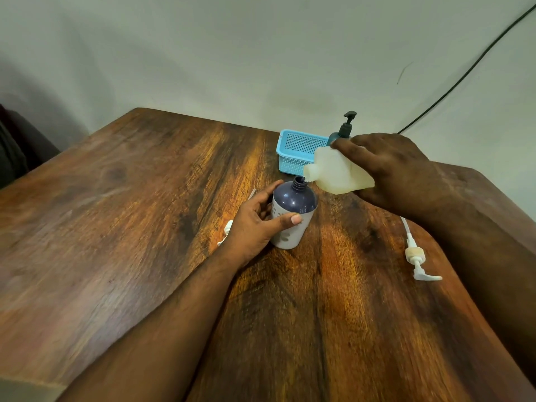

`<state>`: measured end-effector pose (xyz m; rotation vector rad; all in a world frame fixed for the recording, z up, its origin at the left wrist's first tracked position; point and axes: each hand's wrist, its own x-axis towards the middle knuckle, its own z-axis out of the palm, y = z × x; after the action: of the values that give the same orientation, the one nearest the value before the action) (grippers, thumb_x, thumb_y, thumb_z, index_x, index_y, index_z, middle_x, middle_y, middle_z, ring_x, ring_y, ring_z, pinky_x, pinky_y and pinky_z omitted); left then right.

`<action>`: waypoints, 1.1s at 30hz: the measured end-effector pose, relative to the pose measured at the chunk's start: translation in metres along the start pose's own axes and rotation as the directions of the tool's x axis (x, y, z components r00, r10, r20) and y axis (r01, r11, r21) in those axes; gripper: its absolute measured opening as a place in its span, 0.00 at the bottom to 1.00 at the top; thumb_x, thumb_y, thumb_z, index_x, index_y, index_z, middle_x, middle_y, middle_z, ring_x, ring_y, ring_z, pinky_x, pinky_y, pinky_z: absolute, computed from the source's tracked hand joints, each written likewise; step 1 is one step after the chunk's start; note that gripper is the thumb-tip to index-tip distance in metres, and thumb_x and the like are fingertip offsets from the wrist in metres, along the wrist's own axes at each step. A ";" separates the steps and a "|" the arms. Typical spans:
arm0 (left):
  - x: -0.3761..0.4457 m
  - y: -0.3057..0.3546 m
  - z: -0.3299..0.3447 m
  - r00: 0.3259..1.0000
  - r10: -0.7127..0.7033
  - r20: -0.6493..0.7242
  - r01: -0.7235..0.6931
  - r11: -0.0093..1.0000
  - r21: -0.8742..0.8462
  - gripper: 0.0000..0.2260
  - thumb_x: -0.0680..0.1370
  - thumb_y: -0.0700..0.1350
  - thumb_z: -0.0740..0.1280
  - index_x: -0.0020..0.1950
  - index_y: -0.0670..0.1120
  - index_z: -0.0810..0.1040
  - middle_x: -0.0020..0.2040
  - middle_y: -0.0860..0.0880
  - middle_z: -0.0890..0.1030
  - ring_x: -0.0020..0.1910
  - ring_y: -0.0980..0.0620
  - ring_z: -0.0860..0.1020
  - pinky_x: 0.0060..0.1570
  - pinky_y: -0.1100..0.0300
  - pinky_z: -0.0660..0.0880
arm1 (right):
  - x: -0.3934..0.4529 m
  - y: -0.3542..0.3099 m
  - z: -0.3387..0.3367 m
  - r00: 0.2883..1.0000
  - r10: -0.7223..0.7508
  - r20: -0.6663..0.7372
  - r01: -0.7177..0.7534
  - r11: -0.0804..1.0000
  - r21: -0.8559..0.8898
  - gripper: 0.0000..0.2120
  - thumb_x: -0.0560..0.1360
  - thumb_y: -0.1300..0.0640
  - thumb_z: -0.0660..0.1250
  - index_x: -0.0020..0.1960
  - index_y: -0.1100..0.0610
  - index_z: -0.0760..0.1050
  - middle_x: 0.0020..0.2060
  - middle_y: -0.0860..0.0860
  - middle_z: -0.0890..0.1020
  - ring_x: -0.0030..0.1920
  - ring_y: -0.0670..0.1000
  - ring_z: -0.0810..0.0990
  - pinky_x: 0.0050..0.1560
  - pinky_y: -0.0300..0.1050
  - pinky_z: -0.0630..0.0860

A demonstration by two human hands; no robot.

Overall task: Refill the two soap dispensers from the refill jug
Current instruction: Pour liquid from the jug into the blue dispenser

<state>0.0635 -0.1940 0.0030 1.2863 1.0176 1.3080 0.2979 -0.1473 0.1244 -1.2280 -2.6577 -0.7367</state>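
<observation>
Wooden counter (130, 198): the left hand (255, 224) grasps the open dispenser bottle (293, 213), upright at centre. From two o'clock, the right hand (385, 169) grips the tilted refill jug (339, 172), spout just above the bottle's neck.

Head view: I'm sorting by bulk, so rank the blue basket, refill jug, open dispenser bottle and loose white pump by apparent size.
1. Refill jug
2. Open dispenser bottle, close to the jug
3. Blue basket, partly hidden and farther, so unsure
4. Loose white pump
</observation>
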 end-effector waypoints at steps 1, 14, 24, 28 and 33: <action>0.000 0.000 0.000 1.000 0.000 0.000 0.000 1.000 -0.001 0.34 0.71 0.36 0.75 0.75 0.44 0.67 0.64 0.50 0.80 0.61 0.57 0.79 0.63 0.58 0.76 | -0.001 0.000 0.000 1.000 0.005 -0.001 -0.005 1.000 0.004 0.42 0.69 0.50 0.76 0.76 0.52 0.58 0.66 0.61 0.75 0.63 0.64 0.74 0.59 0.64 0.74; 0.000 0.000 0.001 1.000 -0.002 0.005 0.002 1.000 -0.013 0.37 0.68 0.41 0.76 0.75 0.45 0.67 0.64 0.51 0.80 0.61 0.58 0.79 0.63 0.57 0.76 | -0.019 -0.018 0.005 0.989 0.114 -0.094 -0.102 0.987 0.121 0.38 0.70 0.51 0.76 0.75 0.56 0.63 0.64 0.60 0.77 0.59 0.61 0.78 0.55 0.56 0.77; -0.001 -0.001 0.000 1.000 -0.010 0.004 0.010 1.000 -0.015 0.38 0.67 0.42 0.76 0.75 0.44 0.67 0.65 0.48 0.79 0.63 0.53 0.79 0.63 0.56 0.76 | -0.032 -0.026 0.027 0.969 0.226 -0.103 -0.206 0.963 0.174 0.39 0.69 0.52 0.76 0.74 0.53 0.62 0.64 0.60 0.76 0.60 0.62 0.77 0.56 0.57 0.77; 0.000 -0.002 0.001 1.000 -0.003 -0.005 0.003 1.000 -0.017 0.36 0.69 0.38 0.76 0.75 0.43 0.68 0.64 0.48 0.80 0.62 0.54 0.79 0.62 0.58 0.77 | -0.043 -0.038 0.036 0.882 0.455 -0.123 -0.336 0.790 0.514 0.38 0.67 0.54 0.79 0.72 0.58 0.66 0.65 0.59 0.75 0.62 0.57 0.75 0.58 0.45 0.73; 0.001 -0.003 0.001 1.000 -0.002 -0.011 0.002 1.000 -0.002 0.38 0.65 0.44 0.77 0.74 0.45 0.69 0.65 0.49 0.79 0.63 0.52 0.79 0.63 0.57 0.76 | -0.047 -0.054 0.051 0.599 0.795 0.098 -0.524 0.296 0.799 0.44 0.64 0.49 0.80 0.73 0.49 0.60 0.69 0.51 0.72 0.63 0.48 0.71 0.56 0.46 0.72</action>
<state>0.0645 -0.1925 -0.0002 1.2777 1.0242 1.3156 0.2931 -0.1847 0.0454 -1.5305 -1.5146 0.3394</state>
